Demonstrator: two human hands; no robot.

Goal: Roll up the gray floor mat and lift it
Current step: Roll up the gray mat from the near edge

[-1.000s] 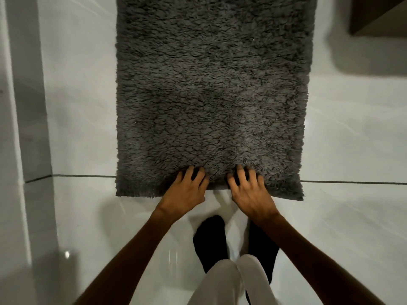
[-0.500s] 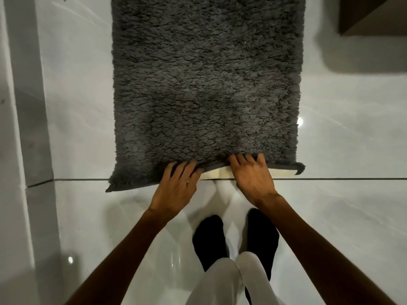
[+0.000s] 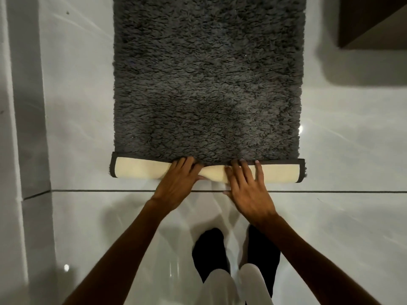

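Observation:
The gray shaggy floor mat [image 3: 207,84] lies flat on the white tiled floor, running away from me. Its near edge is folded over onto the pile, so a cream strip of backing [image 3: 141,169] with a dark border shows across the full width. My left hand [image 3: 178,183] grips this folded edge left of the middle, fingers curled over the top and thumb underneath. My right hand [image 3: 246,188] presses on the fold right of the middle, fingers spread over the backing and thumb at the near side.
A dark grout line [image 3: 330,191] crosses the glossy floor just in front of the fold. My two feet in black socks [image 3: 209,252] stand below the hands. A dark wooden furniture corner [image 3: 372,20] sits at the top right. A grey wall base [image 3: 28,106] runs along the left.
Both hands lifted the mat's near edge and turned it over away from me. The cream backing, only a sliver half a second ago, now shows as a wide strip.

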